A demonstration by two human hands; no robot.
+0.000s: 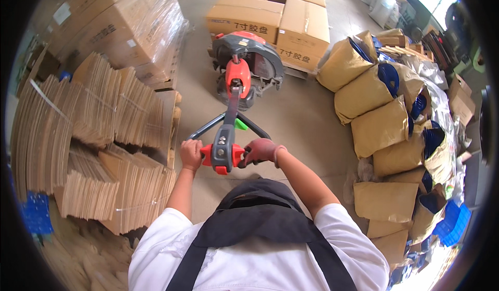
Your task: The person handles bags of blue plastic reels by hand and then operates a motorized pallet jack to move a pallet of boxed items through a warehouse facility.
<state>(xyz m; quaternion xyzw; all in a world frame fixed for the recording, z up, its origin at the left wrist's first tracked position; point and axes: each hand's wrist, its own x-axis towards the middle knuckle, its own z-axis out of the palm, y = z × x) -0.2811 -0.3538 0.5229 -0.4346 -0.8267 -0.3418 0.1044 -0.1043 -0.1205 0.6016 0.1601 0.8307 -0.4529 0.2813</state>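
Observation:
In front of me stands a red and dark grey electric pallet truck, its tiller reaching back toward my body. My bare left hand is wrapped round the left side of the tiller's handle bar, next to a red control knob. On the other side my right hand, in a dark red glove, has its fingers closed at the right grip by the red knob. Beyond the truck's body, cardboard boxes sit on a pallet; the truck's forks are hidden.
Bundled flat cardboard sheets are stacked on pallets at the left, with film-wrapped boxes behind. Brown sacks holding blue items line the right side. A blue crate lies at the lower right. Grey floor shows between.

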